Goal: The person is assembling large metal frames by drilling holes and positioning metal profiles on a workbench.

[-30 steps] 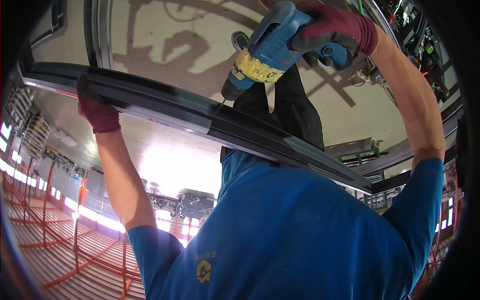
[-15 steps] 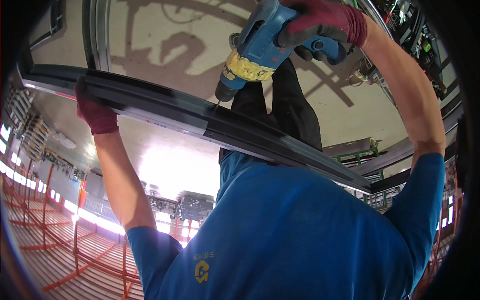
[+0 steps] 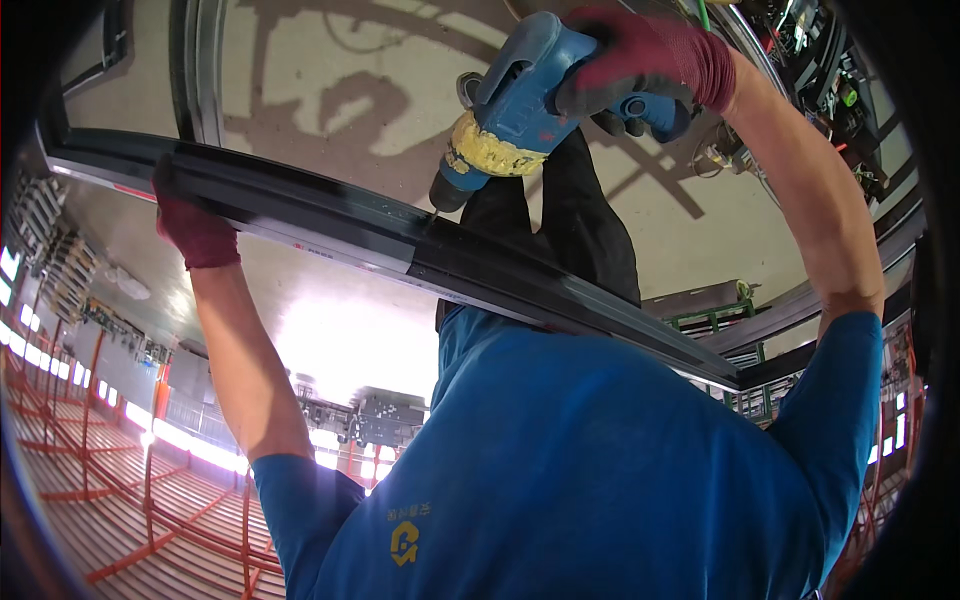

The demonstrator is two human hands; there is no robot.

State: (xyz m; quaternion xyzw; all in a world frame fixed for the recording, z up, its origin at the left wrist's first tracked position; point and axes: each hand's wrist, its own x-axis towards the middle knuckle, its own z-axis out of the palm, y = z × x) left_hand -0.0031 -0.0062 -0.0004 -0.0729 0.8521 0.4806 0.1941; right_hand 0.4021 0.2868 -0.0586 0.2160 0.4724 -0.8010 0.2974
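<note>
My right hand (image 3: pixel 650 65), in a maroon glove with dark palm, is closed around the handle of a blue power drill (image 3: pixel 530 75) with worn yellow tape around its front. The drill points down and to the left, its thin bit meeting the upper side of a long dark metal frame bar (image 3: pixel 330 215). How deep the bit sits in the bar I cannot tell. Farther left, my left hand (image 3: pixel 190 220), gloved alike, is wrapped over that same bar, most of its fingers hidden. A pale printed strip (image 3: pixel 330 250) runs along the bar's near side.
Another frame bar (image 3: pixel 195 70) joins from the far left. More frame pieces (image 3: pixel 800 310) lie at the right, near a green rack (image 3: pixel 715 315). Cluttered tools and parts (image 3: pixel 830 80) stand at the upper right. My dark-trousered legs (image 3: pixel 585 220) are just beyond the bar.
The drill has moved slightly down toward the bar, and less of its bit shows. My right hand has come down with it. My left hand stays on the bar.
</note>
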